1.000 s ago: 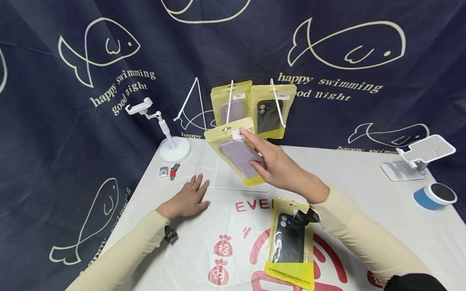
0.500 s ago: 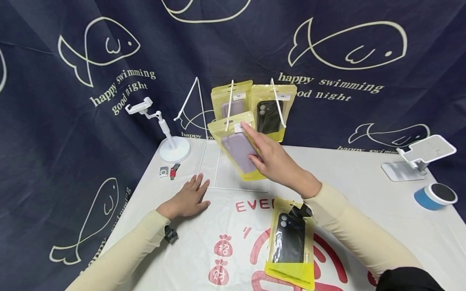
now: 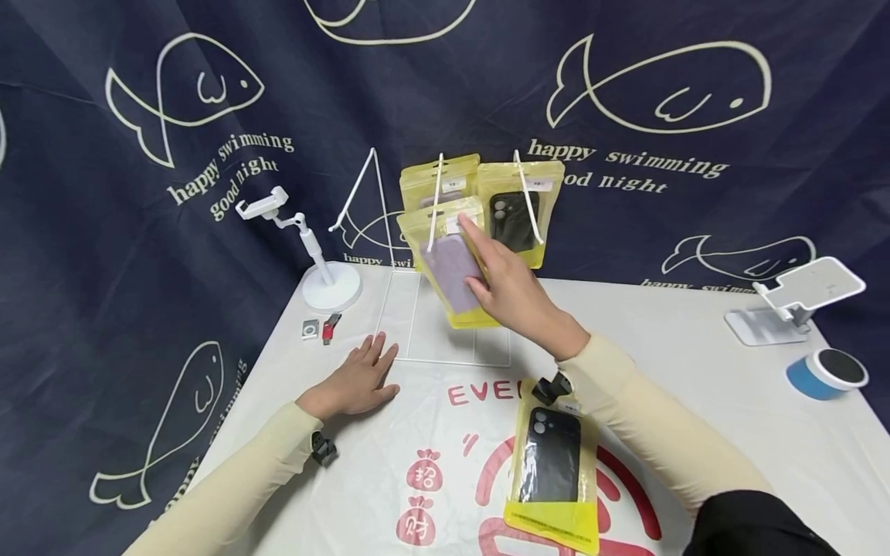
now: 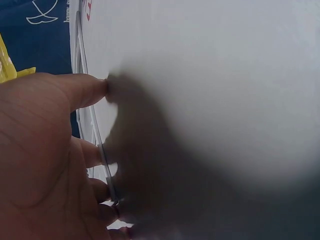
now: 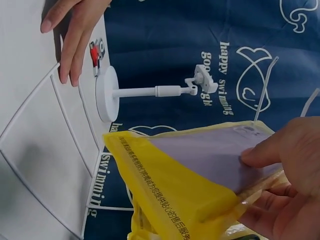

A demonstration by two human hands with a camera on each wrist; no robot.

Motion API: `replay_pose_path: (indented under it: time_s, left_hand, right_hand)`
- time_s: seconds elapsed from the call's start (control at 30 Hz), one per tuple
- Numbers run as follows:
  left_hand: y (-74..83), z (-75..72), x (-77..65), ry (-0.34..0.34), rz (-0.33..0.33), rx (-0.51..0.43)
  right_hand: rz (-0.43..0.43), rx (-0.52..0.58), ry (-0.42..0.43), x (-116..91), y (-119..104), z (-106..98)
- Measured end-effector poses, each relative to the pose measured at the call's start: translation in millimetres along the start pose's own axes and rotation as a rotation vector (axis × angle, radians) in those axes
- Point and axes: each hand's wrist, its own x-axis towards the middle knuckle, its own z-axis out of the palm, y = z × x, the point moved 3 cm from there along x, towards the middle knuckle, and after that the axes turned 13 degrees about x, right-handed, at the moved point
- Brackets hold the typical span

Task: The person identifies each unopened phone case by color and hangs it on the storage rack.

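My right hand (image 3: 518, 289) pinches a yellow-edged pouch with a purple phone case (image 3: 452, 270) inside, thumb in front and fingers behind. The pouch's top overlaps the middle prong of a white wire display rack (image 3: 445, 363) in the head view. Behind it, another pouch (image 3: 417, 181) hangs on that prong, mostly hidden. A pouch with a black phone case (image 3: 514, 220) hangs from the right prong. My left hand (image 3: 351, 382) lies palm down, fingers spread, fingertips at the rack's base wire. The right wrist view shows the held pouch's yellow bottom (image 5: 165, 185).
Another pouched black phone case (image 3: 552, 455) lies on the white tablecloth under my right forearm. A white phone stand (image 3: 334, 286), a small silver player (image 3: 310, 330) and a red USB stick (image 3: 329, 330) sit left. At right are a folding stand (image 3: 772, 324) and a blue-and-white round object (image 3: 823, 374).
My right hand has moved the purple-case pouch up and back along the middle prong, toward the pouch behind, which is now more covered. My left hand stays put.
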Motion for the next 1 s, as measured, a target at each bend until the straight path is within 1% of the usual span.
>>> replay_pose_path:
  time_s: [0.2,0.43,0.7,0.9,1.0]
  left_hand:
    - [-1.1,2.2,-0.3,0.002,0.002,-0.002]
    - [-0.4,1.4,-0.5,0.012,0.005,-0.011]
    - [0.1,2.1,-0.9,0.006,0.001,-0.007]
    - [0.3,1.4,-0.8,0.013,0.005,-0.006]
    - [0.4,1.3,-1.0,0.0,0.0,0.005]
  right_hand:
    - [0.067,-0.037,0.031,14.2,5.7,8.1]
    - [0.076,-0.119,0.117,30.8,13.1,14.5]
    - [0.142,-0.113,0.124,42.7,18.2,21.6]
    - [0.16,-0.104,0.147,51.3,20.2,25.9]
    - [0.163,-0.107,0.159,54.3,22.0,27.0]
